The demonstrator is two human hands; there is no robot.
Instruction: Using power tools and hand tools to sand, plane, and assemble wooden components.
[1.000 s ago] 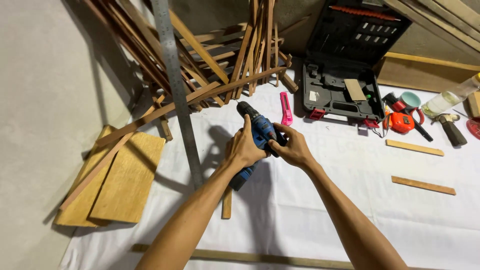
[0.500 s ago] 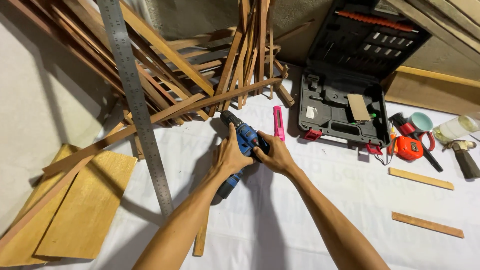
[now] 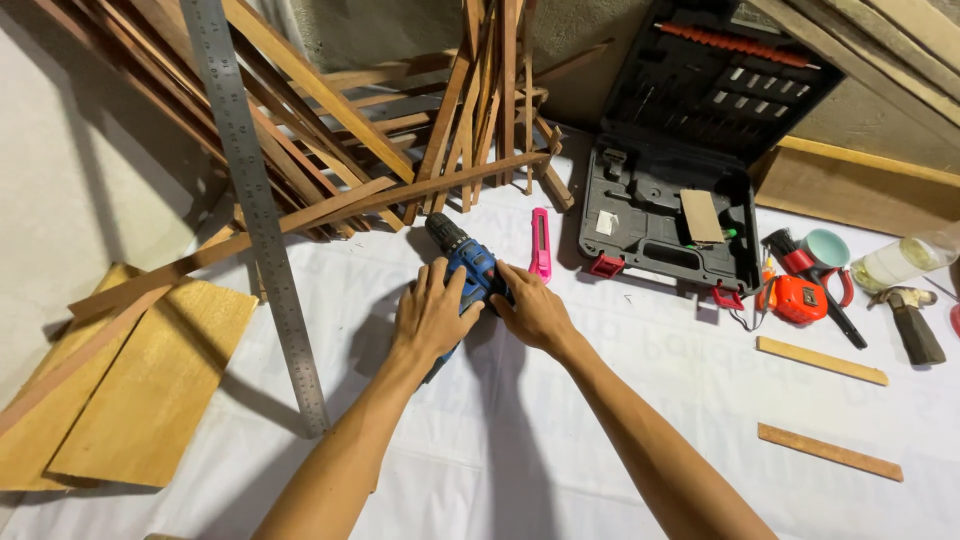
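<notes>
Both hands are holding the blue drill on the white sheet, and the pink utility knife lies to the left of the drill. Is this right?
Not quite. In the head view, both the left hand and right hand hold the blue drill on the white sheet, but the pink utility knife lies to the drill's right.

Clutter around a white sheet

A long steel ruler [image 3: 262, 215] leans beside stacked wooden strips [image 3: 400, 130]; an open black plastic tool case [image 3: 690, 170], a pink utility knife [image 3: 540, 243] and an orange tape measure [image 3: 800, 298] lie nearby.
</notes>
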